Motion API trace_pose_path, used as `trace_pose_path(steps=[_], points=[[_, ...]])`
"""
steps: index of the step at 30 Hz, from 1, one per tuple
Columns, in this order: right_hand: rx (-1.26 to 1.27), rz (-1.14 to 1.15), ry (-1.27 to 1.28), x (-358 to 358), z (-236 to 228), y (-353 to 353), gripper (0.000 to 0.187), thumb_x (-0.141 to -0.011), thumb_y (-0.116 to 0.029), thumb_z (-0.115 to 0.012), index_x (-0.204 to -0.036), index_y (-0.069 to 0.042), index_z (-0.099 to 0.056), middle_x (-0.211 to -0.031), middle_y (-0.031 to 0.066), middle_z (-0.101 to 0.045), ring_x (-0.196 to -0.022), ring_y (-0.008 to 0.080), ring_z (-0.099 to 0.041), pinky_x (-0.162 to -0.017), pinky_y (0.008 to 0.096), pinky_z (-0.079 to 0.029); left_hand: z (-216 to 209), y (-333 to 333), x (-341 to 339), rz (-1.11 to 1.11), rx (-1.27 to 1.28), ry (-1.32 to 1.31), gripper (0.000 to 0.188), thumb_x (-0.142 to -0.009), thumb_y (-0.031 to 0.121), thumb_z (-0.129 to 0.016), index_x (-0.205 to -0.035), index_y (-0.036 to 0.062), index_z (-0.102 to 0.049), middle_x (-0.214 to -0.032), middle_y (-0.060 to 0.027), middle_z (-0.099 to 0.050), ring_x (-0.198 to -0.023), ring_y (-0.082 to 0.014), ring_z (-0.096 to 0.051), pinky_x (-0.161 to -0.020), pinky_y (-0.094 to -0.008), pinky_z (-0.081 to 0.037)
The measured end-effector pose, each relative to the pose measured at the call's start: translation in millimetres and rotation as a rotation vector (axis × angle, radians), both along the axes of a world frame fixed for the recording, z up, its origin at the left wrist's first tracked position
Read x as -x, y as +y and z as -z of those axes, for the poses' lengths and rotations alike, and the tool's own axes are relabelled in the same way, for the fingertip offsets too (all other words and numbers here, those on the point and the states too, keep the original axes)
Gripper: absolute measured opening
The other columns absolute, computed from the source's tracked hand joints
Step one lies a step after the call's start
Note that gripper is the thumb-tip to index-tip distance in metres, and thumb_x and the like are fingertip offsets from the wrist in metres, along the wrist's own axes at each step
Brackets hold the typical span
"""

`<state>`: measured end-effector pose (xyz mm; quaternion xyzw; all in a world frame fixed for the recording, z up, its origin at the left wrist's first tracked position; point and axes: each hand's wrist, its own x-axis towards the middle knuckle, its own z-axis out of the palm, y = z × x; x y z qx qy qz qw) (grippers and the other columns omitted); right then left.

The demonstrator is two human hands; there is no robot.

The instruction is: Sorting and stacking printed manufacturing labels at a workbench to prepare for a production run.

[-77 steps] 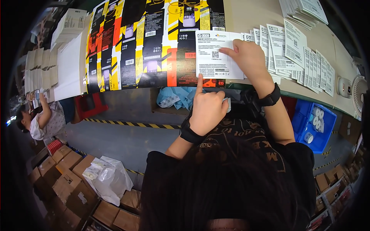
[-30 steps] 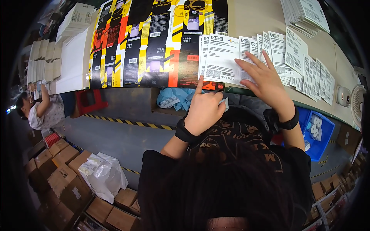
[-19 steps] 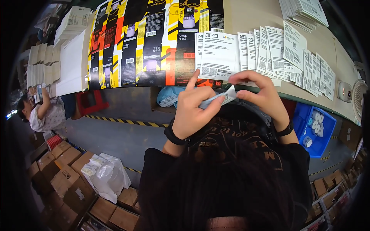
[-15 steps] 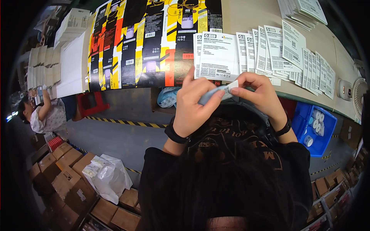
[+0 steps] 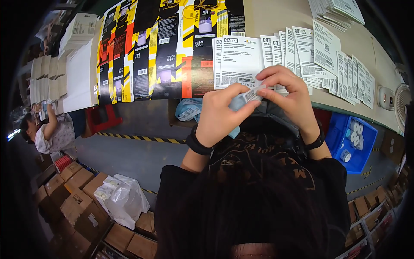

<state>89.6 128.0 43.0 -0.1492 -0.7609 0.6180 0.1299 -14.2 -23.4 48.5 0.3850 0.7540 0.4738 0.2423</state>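
Note:
My left hand (image 5: 221, 113) pinches a light blue strip of sticker labels (image 5: 237, 102) between thumb and fingers, and the strip's tail hangs below the palm. At its upper end is a small white printed label (image 5: 251, 95). The thumb and fingers of my right hand (image 5: 290, 96) close on that label's edge; whether it has come off the backing I cannot tell. Just beyond my hands, at the near table edge, lies a white printed sheet (image 5: 241, 56). More such printed sheets (image 5: 302, 54) overlap in a fanned row to the right.
Glossy black and yellow printed sheets (image 5: 168, 62) cover the table's left part, with paper stacks (image 5: 79, 32) beyond. A blue bin (image 5: 332, 144) of label rolls stands low on the right, near a small fan (image 5: 403, 101). Another person (image 5: 54, 131) works at far left; cartons (image 5: 86, 211) stand behind.
My hands have turned the strip, so the label's printed face shows and the blue tail hangs lower. My right fingers have shifted up along the label's edge.

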Motion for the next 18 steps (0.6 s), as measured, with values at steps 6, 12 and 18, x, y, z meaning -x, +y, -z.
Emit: trace_pose_path(steps=[6, 12, 18], points=[[0.301, 0.194, 0.153, 1.2, 4.7, 3.3, 0.023, -0.078, -0.001, -0.062, -0.101, -0.001, -0.057, -0.105, 0.0116, -0.057, -0.095, 0.0186, -0.054, -0.086, 0.0301, -0.041, 9.6, -0.6, 1.6, -0.019, -0.057, -0.328, 0.013, -0.073, 0.009, -0.067, -0.073, -0.0022, -0.061, -0.059, -0.0092, -0.060, -0.048, -0.0147, -0.054, -0.049, -0.0238, -0.042], [0.463, 0.055, 0.071, -2.2, 9.4, -3.5, 0.051, -0.076, 0.005, -0.061, -0.123, -0.003, -0.042, -0.093, 0.0086, -0.058, -0.087, 0.0146, -0.056, -0.080, 0.0276, -0.044, 14.9, -2.2, 3.8, -0.081, -0.082, -0.137, 0.013, -0.070, 0.008, -0.070, -0.075, -0.0014, -0.062, -0.066, -0.0069, -0.060, -0.057, -0.0184, -0.056, -0.055, -0.0256, -0.043], [0.126, -0.040, -0.052, 0.6, 3.3, -9.9, 0.060, -0.074, 0.007, -0.063, -0.128, -0.003, -0.040, -0.083, 0.0048, -0.057, -0.078, 0.0107, -0.056, -0.075, 0.0249, -0.045, 23.7, 10.0, 5.8, -0.187, -0.278, 0.476, 0.019, -0.068, 0.007, -0.071, -0.083, -0.0003, -0.061, -0.069, -0.0083, -0.057, -0.063, -0.0242, -0.056, -0.057, -0.0285, -0.043]])
